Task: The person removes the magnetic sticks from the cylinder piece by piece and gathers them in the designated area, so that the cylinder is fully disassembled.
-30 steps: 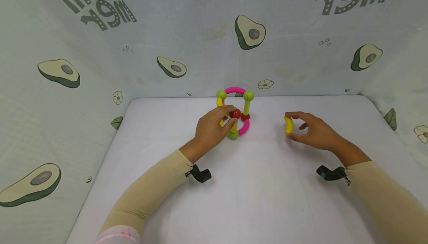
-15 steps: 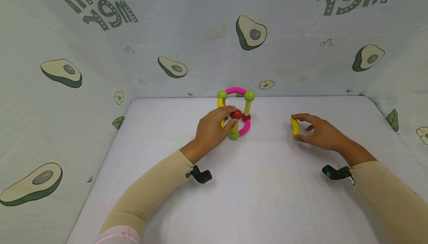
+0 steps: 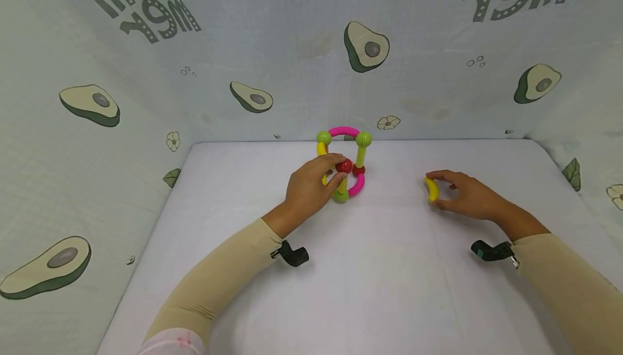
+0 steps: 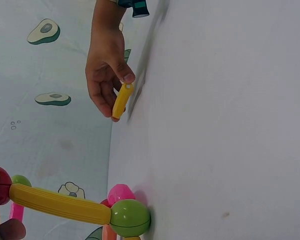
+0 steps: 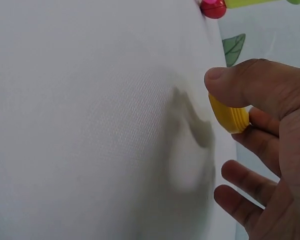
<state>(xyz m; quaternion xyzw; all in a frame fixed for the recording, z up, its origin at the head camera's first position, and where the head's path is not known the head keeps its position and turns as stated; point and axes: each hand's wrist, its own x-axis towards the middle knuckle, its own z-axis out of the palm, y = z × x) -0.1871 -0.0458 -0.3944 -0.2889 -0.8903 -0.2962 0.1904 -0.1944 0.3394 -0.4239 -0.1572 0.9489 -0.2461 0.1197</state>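
Observation:
A frame of magnetic sticks and balls [image 3: 342, 195] stands near the back of the white table, joining green and red balls with pink, yellow and lime rods. My left hand [image 3: 311, 184] grips the red ball [image 3: 344, 165] at its near top, thumb and fingers on either side. Off to the right, my right hand [image 3: 464, 198] pinches a short curved yellow magnetic stick [image 3: 432, 189] by its two ends between thumb and fingertips. In the right wrist view the yellow stick [image 5: 230, 115] is partly hidden behind the thumb, and its shadow falls on the table.
The white table [image 3: 370, 279] runs up to a cloth backdrop [image 3: 302, 63] printed with avocados and lettering, which also rises at both sides. A black wrist camera [image 3: 292, 254] sits on the left sleeve, another wrist camera [image 3: 491, 250] on the right one.
My right hand has shifted right and slightly toward me with the yellow magnetic stick, away from the frame. My left hand has stayed on the red ball.

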